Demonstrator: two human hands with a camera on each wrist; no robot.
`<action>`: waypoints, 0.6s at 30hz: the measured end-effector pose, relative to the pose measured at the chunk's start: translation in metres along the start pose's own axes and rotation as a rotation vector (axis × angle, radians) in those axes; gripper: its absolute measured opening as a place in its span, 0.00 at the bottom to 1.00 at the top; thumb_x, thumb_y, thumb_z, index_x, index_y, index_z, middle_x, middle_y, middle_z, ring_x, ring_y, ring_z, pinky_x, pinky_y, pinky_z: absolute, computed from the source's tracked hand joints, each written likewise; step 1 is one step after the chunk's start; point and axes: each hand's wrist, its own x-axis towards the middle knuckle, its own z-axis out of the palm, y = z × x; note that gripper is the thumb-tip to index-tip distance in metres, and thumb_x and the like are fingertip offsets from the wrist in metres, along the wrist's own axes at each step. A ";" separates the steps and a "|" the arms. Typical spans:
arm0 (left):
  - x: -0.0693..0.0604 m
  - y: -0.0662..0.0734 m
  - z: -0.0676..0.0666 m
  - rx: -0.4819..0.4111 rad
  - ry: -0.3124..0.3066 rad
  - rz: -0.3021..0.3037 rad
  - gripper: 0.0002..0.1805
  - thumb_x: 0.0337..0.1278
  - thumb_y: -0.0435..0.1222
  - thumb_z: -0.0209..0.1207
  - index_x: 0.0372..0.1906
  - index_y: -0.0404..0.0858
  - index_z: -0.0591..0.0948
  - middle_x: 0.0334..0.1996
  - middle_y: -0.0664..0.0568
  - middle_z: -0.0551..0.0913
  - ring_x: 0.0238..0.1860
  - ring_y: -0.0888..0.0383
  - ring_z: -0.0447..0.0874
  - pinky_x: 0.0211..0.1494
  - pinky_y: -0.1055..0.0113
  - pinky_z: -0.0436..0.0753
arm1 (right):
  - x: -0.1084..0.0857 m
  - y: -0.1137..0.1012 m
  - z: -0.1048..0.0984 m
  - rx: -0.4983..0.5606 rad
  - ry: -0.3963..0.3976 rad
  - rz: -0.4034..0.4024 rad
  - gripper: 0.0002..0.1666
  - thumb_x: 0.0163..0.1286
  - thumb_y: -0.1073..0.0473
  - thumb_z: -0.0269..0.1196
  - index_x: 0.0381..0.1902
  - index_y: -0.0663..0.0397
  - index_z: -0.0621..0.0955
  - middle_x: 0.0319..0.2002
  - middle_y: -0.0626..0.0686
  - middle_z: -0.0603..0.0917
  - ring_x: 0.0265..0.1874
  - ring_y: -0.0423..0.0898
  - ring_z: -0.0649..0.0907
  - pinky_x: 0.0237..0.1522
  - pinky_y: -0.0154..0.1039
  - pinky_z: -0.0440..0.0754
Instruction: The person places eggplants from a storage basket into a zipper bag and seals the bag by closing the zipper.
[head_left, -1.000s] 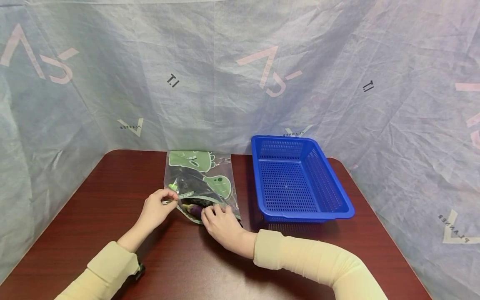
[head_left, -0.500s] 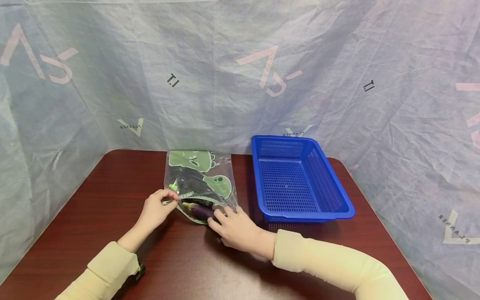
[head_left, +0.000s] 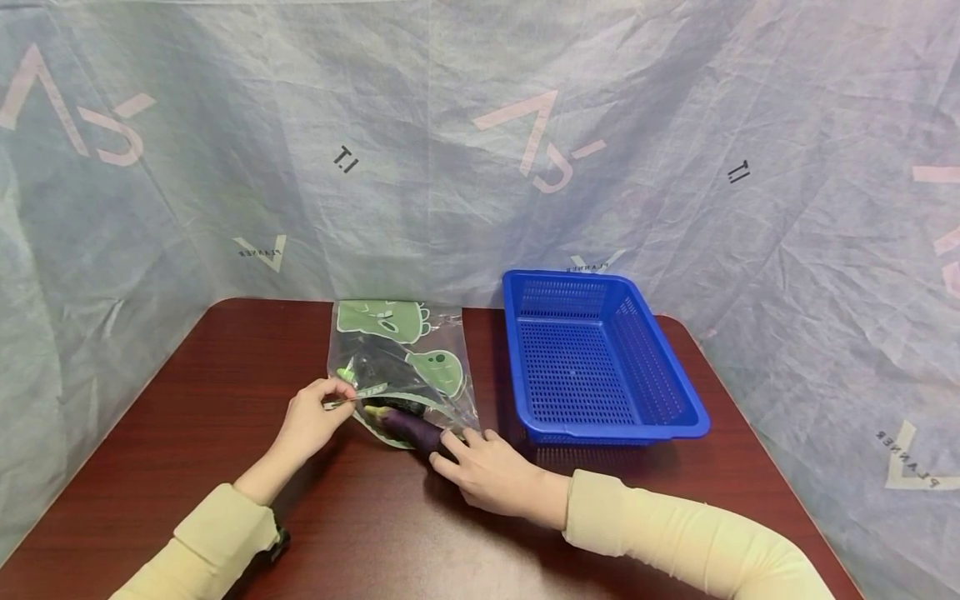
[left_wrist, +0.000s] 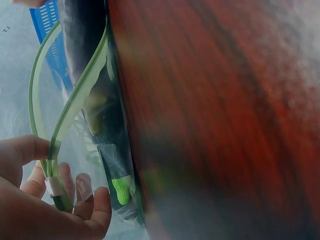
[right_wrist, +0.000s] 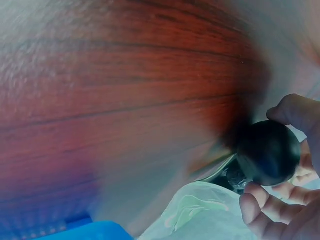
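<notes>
A clear zip bag [head_left: 438, 371] with green prints lies on the table, its mouth gaping toward me. My left hand [head_left: 318, 417] pinches the left corner of that mouth; thumb and fingers sit at the zip in the left wrist view. A purple eggplant [head_left: 415, 432] extends from the mouth, its pale stem end inside. My right hand [head_left: 495, 477] grips its near end, and the right wrist view shows the rounded dark tip [right_wrist: 269, 152] between thumb and fingers. Deeper in the bag are a bright green stem [left_wrist: 121, 190] and a dark vegetable, partly hidden.
To the right of the bag stands a blue plastic basket [head_left: 611, 432] with slotted walls; nothing lies in it. The reddish-brown table [head_left: 360, 533] extends in front of both hands. A grey fabric sheet [head_left: 427, 167] hangs behind and at both sides.
My right hand has moved right and toward me with the eggplant, so more of it shows outside the bag. The left hand and basket stay put.
</notes>
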 end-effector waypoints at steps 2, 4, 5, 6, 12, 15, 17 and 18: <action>0.000 0.000 0.000 0.002 0.000 0.002 0.05 0.46 0.28 0.63 0.29 0.40 0.82 0.33 0.48 0.81 0.37 0.51 0.80 0.41 0.59 0.75 | 0.000 -0.001 0.001 0.005 0.003 -0.001 0.25 0.52 0.50 0.63 0.50 0.43 0.74 0.46 0.50 0.74 0.33 0.46 0.76 0.19 0.38 0.70; 0.000 0.000 -0.001 0.002 -0.002 0.002 0.05 0.46 0.28 0.63 0.29 0.40 0.82 0.33 0.48 0.81 0.37 0.52 0.80 0.41 0.59 0.75 | 0.001 -0.001 0.001 0.005 0.002 0.000 0.25 0.51 0.51 0.63 0.49 0.43 0.74 0.46 0.50 0.74 0.34 0.47 0.76 0.20 0.38 0.70; 0.000 0.000 -0.001 0.001 -0.003 0.002 0.05 0.46 0.28 0.63 0.29 0.40 0.82 0.33 0.48 0.81 0.37 0.51 0.80 0.41 0.59 0.75 | 0.001 -0.001 0.000 0.003 0.000 0.000 0.24 0.51 0.51 0.63 0.49 0.43 0.74 0.47 0.50 0.73 0.35 0.47 0.76 0.20 0.38 0.71; 0.000 0.000 -0.001 0.000 -0.004 0.001 0.05 0.46 0.28 0.63 0.29 0.40 0.82 0.33 0.48 0.81 0.37 0.51 0.80 0.41 0.59 0.75 | 0.002 -0.002 0.000 0.000 0.000 0.001 0.24 0.51 0.51 0.63 0.48 0.44 0.74 0.47 0.49 0.73 0.36 0.47 0.76 0.20 0.38 0.71; 0.001 0.000 -0.001 -0.017 -0.017 -0.012 0.05 0.47 0.28 0.63 0.30 0.40 0.82 0.34 0.48 0.81 0.39 0.49 0.82 0.43 0.56 0.76 | 0.007 -0.004 -0.002 -0.011 0.017 -0.004 0.21 0.53 0.52 0.62 0.47 0.44 0.75 0.47 0.49 0.74 0.37 0.46 0.76 0.21 0.37 0.71; 0.001 0.000 0.000 -0.022 -0.024 -0.016 0.05 0.47 0.28 0.63 0.30 0.39 0.82 0.34 0.47 0.81 0.40 0.48 0.82 0.44 0.54 0.77 | 0.011 -0.006 -0.002 -0.023 0.029 -0.010 0.20 0.55 0.53 0.60 0.48 0.45 0.76 0.48 0.49 0.75 0.38 0.46 0.77 0.21 0.38 0.73; 0.001 0.000 -0.001 -0.023 -0.027 -0.018 0.04 0.47 0.28 0.63 0.31 0.39 0.82 0.35 0.47 0.81 0.40 0.47 0.83 0.44 0.53 0.77 | 0.014 -0.008 -0.003 -0.033 0.034 -0.013 0.19 0.57 0.53 0.59 0.48 0.45 0.76 0.48 0.49 0.76 0.39 0.47 0.77 0.22 0.38 0.74; 0.001 0.000 -0.001 -0.022 -0.028 -0.018 0.04 0.47 0.28 0.63 0.31 0.39 0.82 0.35 0.47 0.81 0.40 0.47 0.83 0.44 0.53 0.77 | 0.016 -0.008 -0.003 -0.040 0.043 -0.013 0.19 0.57 0.53 0.58 0.48 0.46 0.77 0.48 0.50 0.76 0.39 0.47 0.77 0.21 0.38 0.73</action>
